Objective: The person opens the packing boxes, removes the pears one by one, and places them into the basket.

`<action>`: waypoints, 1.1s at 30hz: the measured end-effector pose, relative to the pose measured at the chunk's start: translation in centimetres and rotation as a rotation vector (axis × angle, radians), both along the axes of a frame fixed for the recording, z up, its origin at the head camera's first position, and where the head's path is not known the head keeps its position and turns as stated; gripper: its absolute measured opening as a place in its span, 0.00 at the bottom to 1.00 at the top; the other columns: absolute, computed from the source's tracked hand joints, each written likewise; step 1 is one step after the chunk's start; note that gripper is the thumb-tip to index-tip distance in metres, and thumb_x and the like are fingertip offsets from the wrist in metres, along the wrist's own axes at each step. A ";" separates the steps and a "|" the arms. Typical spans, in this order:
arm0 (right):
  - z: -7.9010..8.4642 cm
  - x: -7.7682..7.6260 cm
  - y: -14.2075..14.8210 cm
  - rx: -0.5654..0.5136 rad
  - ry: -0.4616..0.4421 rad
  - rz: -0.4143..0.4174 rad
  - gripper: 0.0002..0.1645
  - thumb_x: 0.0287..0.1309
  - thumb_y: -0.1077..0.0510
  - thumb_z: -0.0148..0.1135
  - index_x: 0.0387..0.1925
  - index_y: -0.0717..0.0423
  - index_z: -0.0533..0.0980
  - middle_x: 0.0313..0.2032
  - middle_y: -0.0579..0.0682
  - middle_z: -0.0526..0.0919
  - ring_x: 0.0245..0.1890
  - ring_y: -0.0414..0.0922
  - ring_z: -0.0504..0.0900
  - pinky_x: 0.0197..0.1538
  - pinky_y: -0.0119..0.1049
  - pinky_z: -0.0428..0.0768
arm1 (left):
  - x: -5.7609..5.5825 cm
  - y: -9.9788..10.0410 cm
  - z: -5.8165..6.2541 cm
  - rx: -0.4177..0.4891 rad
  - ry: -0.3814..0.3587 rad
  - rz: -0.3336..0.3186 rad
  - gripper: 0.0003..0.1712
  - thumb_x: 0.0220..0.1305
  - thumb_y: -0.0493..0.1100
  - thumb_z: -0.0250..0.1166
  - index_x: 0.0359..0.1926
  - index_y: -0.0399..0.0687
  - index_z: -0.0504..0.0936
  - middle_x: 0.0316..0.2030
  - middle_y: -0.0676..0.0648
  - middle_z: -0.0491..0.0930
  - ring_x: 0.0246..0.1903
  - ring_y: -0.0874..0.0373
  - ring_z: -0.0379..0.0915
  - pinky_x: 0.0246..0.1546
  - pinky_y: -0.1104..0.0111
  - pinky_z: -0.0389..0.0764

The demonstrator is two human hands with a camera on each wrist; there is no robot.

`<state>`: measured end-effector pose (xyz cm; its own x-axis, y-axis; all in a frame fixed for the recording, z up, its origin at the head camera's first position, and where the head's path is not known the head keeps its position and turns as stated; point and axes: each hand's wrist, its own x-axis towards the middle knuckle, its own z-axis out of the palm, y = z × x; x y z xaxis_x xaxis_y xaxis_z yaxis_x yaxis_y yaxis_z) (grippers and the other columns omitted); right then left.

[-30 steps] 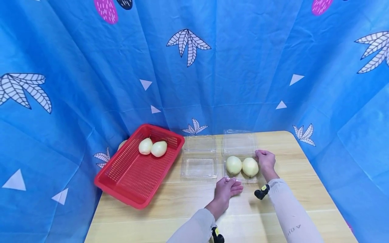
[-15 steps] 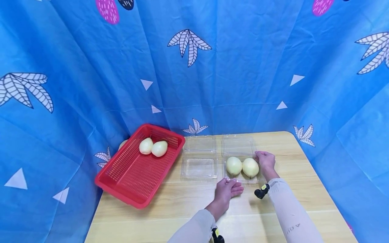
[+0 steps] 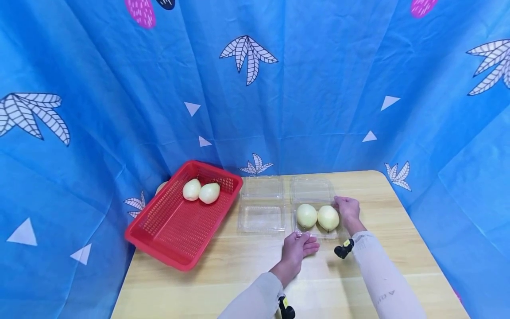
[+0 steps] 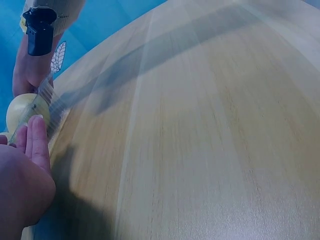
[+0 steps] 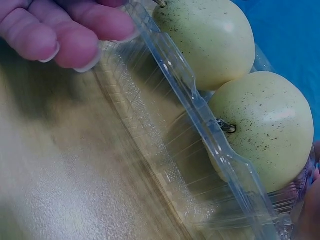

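Observation:
Two pale yellow pears, a left pear [image 3: 307, 215] and a right pear [image 3: 328, 218], sit side by side in the base of a clear plastic clamshell container [image 5: 192, 112]. Its lid [image 3: 312, 190] lies folded back towards the curtain. My left hand [image 3: 294, 253] pinches the front rim near the left corner, its other fingers [image 5: 75, 42] held out straight. At the right side, close to the hinge, my right hand [image 3: 348, 212] grips the container's edge with its fingertips. The right wrist view shows speckled skin and a short stem on the nearer pear.
A second clear clamshell [image 3: 262, 218] stands opened out just to the left. Beyond it is a red perforated basket [image 3: 179, 230] holding two more pears [image 3: 200, 191] at its far end. A blue patterned curtain [image 3: 311, 88] hangs behind the wooden table [image 3: 191, 292].
The lid's far edge has dropped back, so the lid lies flatter than a second ago. Both hands keep their places on the container, and the pears have not moved.

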<state>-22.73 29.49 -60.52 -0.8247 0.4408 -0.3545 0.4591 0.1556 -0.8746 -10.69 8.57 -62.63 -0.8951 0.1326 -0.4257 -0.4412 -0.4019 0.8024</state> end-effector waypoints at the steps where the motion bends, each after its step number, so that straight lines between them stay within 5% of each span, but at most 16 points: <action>1: 0.1 0.1 0.0 0.017 -0.001 0.010 0.22 0.74 0.50 0.59 0.56 0.63 0.80 0.26 0.36 0.84 0.30 0.32 0.81 0.45 0.26 0.81 | 0.0 0.0 0.1 0.001 -0.004 0.004 0.14 0.71 0.42 0.65 0.47 0.34 0.79 0.45 0.31 0.88 0.41 0.43 0.90 0.44 0.58 0.92; 5: 0.4 0.4 0.0 0.064 0.001 0.033 0.24 0.74 0.48 0.57 0.57 0.64 0.79 0.31 0.40 0.86 0.30 0.30 0.81 0.39 0.22 0.81 | 0.0 0.2 0.2 -0.002 -0.006 0.012 0.13 0.71 0.42 0.65 0.47 0.34 0.79 0.45 0.31 0.88 0.42 0.41 0.90 0.44 0.57 0.92; 9: 0.5 0.9 0.4 0.078 0.022 0.079 0.28 0.76 0.47 0.55 0.61 0.66 0.78 0.44 0.55 0.88 0.33 0.30 0.82 0.39 0.20 0.83 | 0.1 0.6 0.3 0.006 -0.013 0.025 0.12 0.70 0.41 0.65 0.47 0.35 0.79 0.45 0.30 0.88 0.44 0.39 0.90 0.45 0.57 0.92; 14: 0.7 1.8 0.9 0.193 0.056 0.220 0.32 0.80 0.46 0.48 0.67 0.68 0.72 0.59 0.68 0.83 0.46 0.45 0.88 0.47 0.29 0.88 | 0.2 0.7 0.4 0.005 -0.017 0.044 0.11 0.70 0.41 0.66 0.44 0.37 0.78 0.44 0.31 0.88 0.44 0.38 0.89 0.44 0.56 0.92; 20: 0.7 3.0 0.9 0.326 0.077 0.338 0.30 0.78 0.49 0.50 0.67 0.68 0.72 0.59 0.71 0.81 0.52 0.59 0.86 0.50 0.39 0.88 | 0.0 0.6 0.6 -0.005 -0.014 0.077 0.09 0.70 0.40 0.65 0.41 0.38 0.77 0.43 0.31 0.88 0.44 0.37 0.89 0.43 0.56 0.93; 26: 0.5 4.3 0.8 0.397 0.132 0.375 0.30 0.77 0.51 0.51 0.67 0.70 0.71 0.61 0.73 0.79 0.59 0.66 0.82 0.64 0.58 0.82 | 0.0 0.7 0.7 -0.016 -0.007 0.076 0.08 0.70 0.39 0.65 0.41 0.38 0.76 0.45 0.28 0.87 0.43 0.36 0.89 0.43 0.55 0.93; 33: 0.6 5.7 1.4 0.458 0.159 0.425 0.29 0.77 0.54 0.50 0.68 0.72 0.69 0.58 0.73 0.80 0.56 0.67 0.83 0.61 0.60 0.84 | 0.1 1.0 0.8 -0.031 -0.018 0.092 0.08 0.69 0.40 0.65 0.41 0.39 0.77 0.45 0.29 0.87 0.41 0.39 0.90 0.42 0.55 0.93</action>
<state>-17.03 30.84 -59.92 -0.9877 0.1415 -0.0672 0.1454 0.6689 -0.7290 -10.60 9.53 -61.81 -0.8950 0.0367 -0.4446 -0.4181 -0.4169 0.8071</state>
